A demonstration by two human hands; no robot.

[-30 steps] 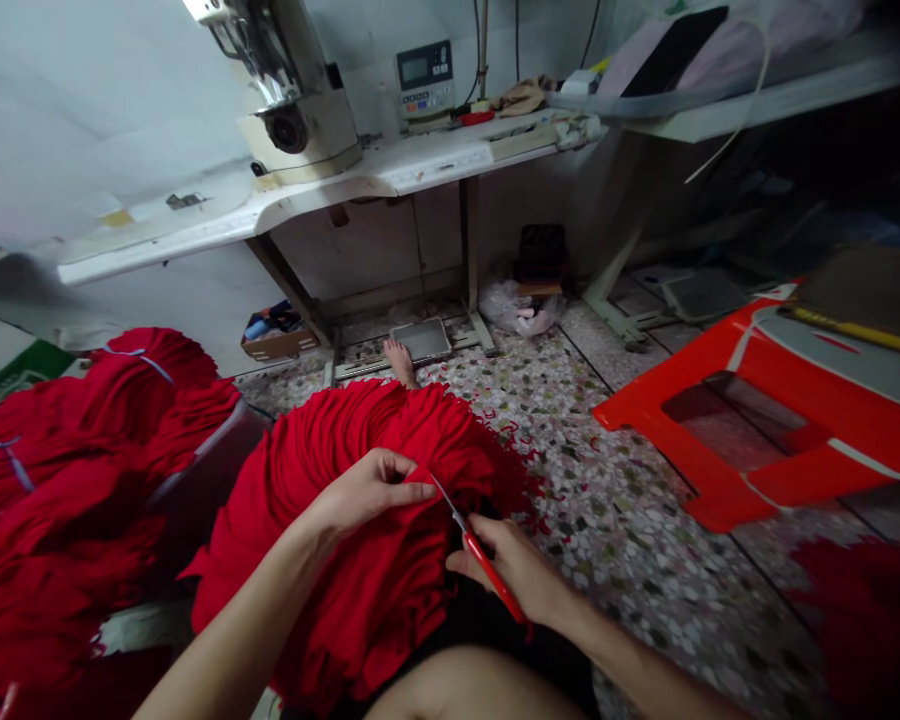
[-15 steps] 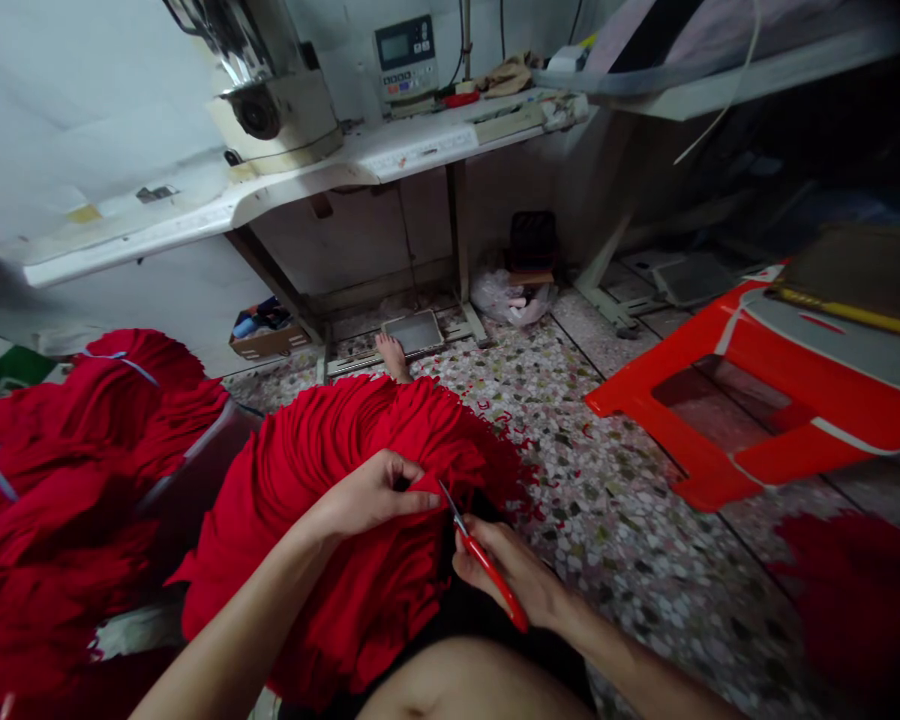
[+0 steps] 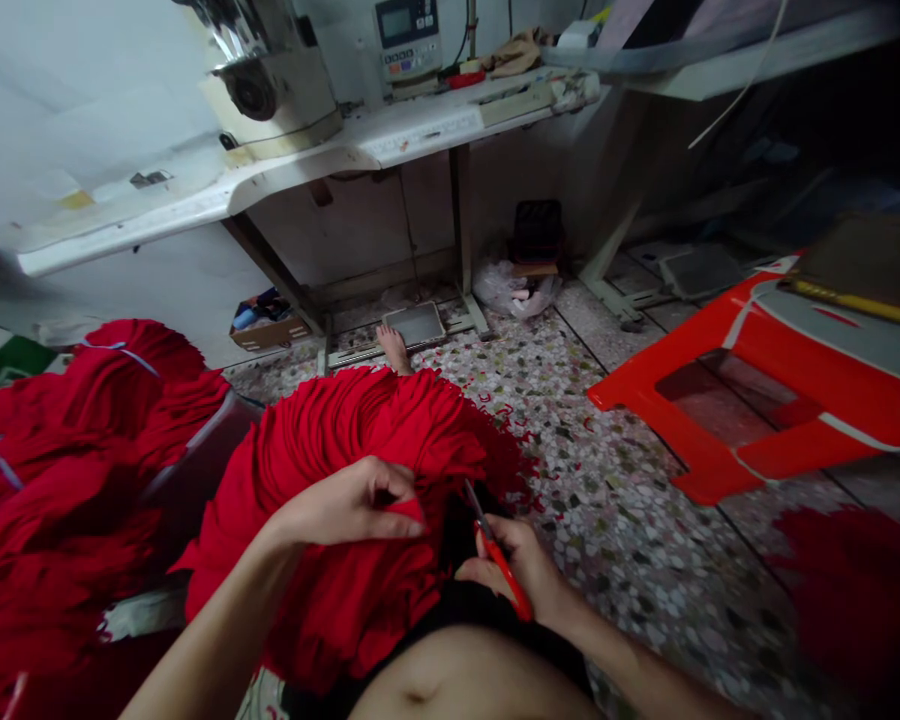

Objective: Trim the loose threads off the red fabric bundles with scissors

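A big heap of red cloth pieces lies over my lap, layered in many folds. My left hand is closed on the edge of one red cloth piece, pinched between thumb and fingers. To its right, my right hand grips a pair of scissors with red handles. Their narrow metal blades point up and to the left, apart from the cloth in my left hand. Whether the blades are parted is too small to tell.
Red bundles tied with pale strips stand at the left. A sewing machine sits on the white table ahead. An orange-red stool is at the right. Red scraps lie on the speckled floor.
My left hand has shifted a little left with the cloth edge. My right hand and the scissors have moved right, so the blade tips are farther from the left fingers.
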